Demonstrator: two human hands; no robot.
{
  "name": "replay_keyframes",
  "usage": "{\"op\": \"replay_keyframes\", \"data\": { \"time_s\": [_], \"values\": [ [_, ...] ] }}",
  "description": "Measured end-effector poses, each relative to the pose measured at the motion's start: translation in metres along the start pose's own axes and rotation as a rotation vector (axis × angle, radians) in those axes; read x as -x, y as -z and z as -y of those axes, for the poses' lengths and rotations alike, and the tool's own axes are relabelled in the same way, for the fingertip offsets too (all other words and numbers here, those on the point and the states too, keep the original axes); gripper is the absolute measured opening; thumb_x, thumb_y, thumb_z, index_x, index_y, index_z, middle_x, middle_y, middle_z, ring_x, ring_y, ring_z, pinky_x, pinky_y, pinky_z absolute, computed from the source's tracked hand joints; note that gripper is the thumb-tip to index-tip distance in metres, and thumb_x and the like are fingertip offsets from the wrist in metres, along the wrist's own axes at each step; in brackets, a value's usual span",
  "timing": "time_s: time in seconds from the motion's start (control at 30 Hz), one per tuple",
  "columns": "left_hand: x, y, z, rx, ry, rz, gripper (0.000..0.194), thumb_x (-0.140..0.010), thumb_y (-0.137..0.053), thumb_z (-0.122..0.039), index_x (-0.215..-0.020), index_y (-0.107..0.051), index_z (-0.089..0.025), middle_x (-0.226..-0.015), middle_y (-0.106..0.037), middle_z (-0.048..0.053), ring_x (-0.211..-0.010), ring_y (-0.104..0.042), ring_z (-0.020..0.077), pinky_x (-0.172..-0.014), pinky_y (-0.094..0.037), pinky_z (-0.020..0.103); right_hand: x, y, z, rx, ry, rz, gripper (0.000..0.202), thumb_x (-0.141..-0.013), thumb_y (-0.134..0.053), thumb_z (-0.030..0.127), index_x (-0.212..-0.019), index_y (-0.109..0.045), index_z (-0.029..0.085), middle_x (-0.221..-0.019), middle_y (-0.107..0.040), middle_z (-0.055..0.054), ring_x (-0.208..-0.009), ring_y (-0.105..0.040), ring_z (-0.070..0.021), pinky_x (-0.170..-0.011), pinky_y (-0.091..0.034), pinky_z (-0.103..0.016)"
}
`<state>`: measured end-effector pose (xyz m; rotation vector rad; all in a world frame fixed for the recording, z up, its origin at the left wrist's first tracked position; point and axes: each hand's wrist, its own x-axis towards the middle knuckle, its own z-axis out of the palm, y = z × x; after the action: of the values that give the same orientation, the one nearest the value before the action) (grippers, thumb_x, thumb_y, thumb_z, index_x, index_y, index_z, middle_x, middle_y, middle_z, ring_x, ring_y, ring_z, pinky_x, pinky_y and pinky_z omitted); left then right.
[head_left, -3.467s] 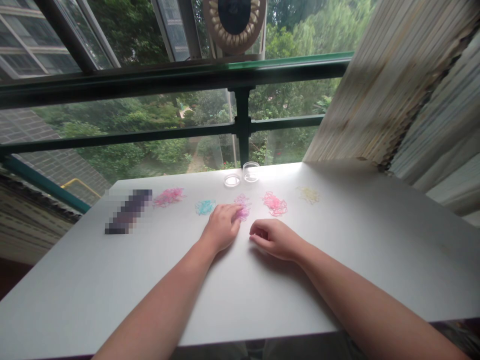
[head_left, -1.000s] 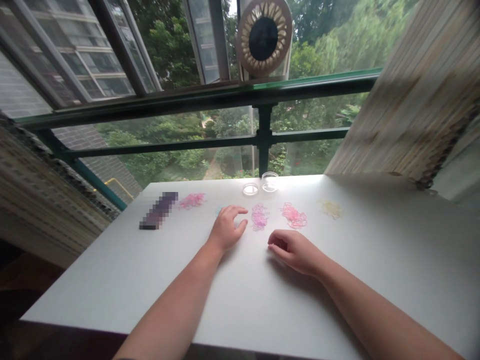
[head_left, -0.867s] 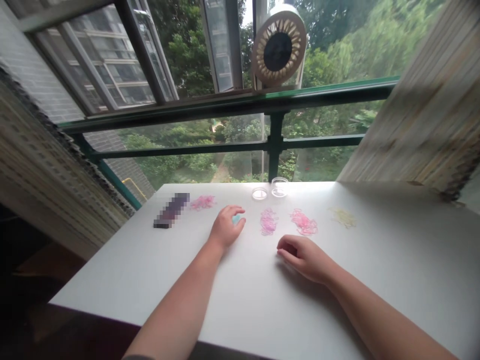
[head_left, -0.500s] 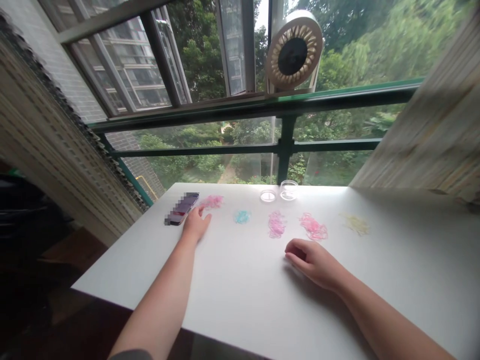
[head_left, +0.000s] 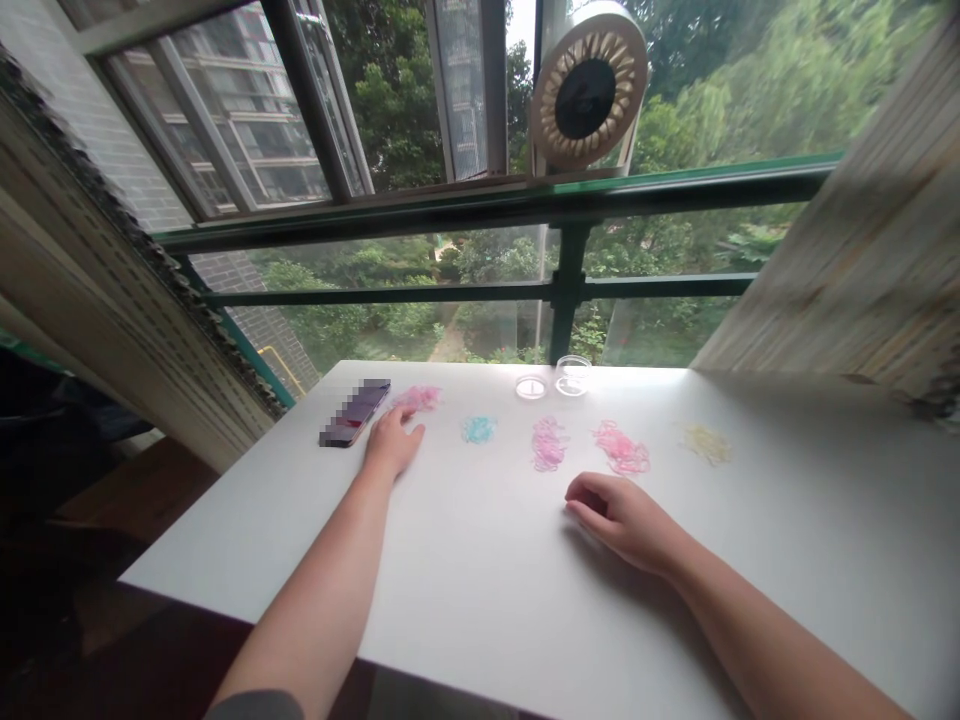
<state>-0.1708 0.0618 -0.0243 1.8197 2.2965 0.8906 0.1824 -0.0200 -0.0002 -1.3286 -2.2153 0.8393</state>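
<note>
My left hand (head_left: 394, 442) is open, thumb apart, with its fingertips at the near edge of a pink pile of small elastic bands (head_left: 421, 398). The smartphone (head_left: 357, 413) lies just left of it. My right hand (head_left: 619, 510) rests on the table with fingers loosely curled toward the thumb; nothing shows in it. In front of it are a lilac pile of bands (head_left: 550, 446) and a brighter pink pile (head_left: 621, 447). A light blue pile (head_left: 478, 430) lies between the hands. Farther right is a pale yellow pile (head_left: 706, 443).
At the back of the white table (head_left: 465, 570) stand a clear round container (head_left: 573, 377) and a clear lid (head_left: 531, 387). A round fan or lamp (head_left: 589, 95) is by the window above a green railing (head_left: 480, 212). Curtains (head_left: 817, 240) hang at both sides.
The whole view has shifted slightly, so the table and piles appear a little farther left and higher. My left fingers reach slightly farther over the pink pile's edge; the right hand keeps its pose.
</note>
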Motion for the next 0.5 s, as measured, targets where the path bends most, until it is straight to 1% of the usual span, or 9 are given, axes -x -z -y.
{"op": "replay_keyframes", "data": {
  "time_s": [0.1,0.27,0.4,0.5],
  "values": [
    [-0.0026,-0.0015,0.0008,0.009,0.011,-0.02,0.029,-0.073,-0.059,-0.028,-0.1,-0.061,-0.018,-0.107,-0.065,0.009,-0.098,-0.06,0.0225,-0.09,-0.044,0.032,0.0,0.0001,-0.0002,-0.003,-0.001,-0.003,0.016,-0.082,-0.048,0.031,-0.076,-0.058,0.02,-0.067,-0.058,-0.001,-0.06,-0.05,-0.0139,-0.055,-0.037,-0.026],
    [-0.0085,-0.0024,-0.0016,0.013,0.082,-0.081,0.028,-0.078,-0.053,-0.025,-0.105,-0.057,-0.019,-0.102,-0.067,0.007,-0.093,-0.062,0.0213,-0.082,-0.046,0.031,-0.0011,-0.0005,0.0004,0.006,0.007,-0.01,0.016,-0.081,-0.049,0.031,-0.077,-0.059,0.019,-0.067,-0.059,-0.001,-0.06,-0.05,-0.014,-0.056,-0.037,-0.026],
    [-0.009,-0.0008,-0.0048,0.013,0.116,-0.11,0.024,-0.079,-0.053,-0.023,-0.102,-0.06,-0.018,-0.097,-0.069,0.008,-0.091,-0.062,0.0222,-0.08,-0.046,0.032,-0.0016,-0.0009,0.0004,0.015,0.014,-0.02,0.017,-0.081,-0.048,0.032,-0.076,-0.058,0.019,-0.066,-0.057,0.0,-0.06,-0.05,-0.0137,-0.056,-0.037,-0.026],
    [-0.0056,0.0017,-0.0052,0.023,0.113,-0.122,0.023,-0.08,-0.052,-0.023,-0.1,-0.062,-0.017,-0.096,-0.069,0.009,-0.091,-0.062,0.0219,-0.081,-0.046,0.031,-0.0014,-0.0008,-0.0001,0.014,0.027,-0.029,0.018,-0.081,-0.048,0.032,-0.076,-0.058,0.019,-0.067,-0.057,0.0,-0.06,-0.05,-0.0138,-0.057,-0.037,-0.026]
  ]
}}
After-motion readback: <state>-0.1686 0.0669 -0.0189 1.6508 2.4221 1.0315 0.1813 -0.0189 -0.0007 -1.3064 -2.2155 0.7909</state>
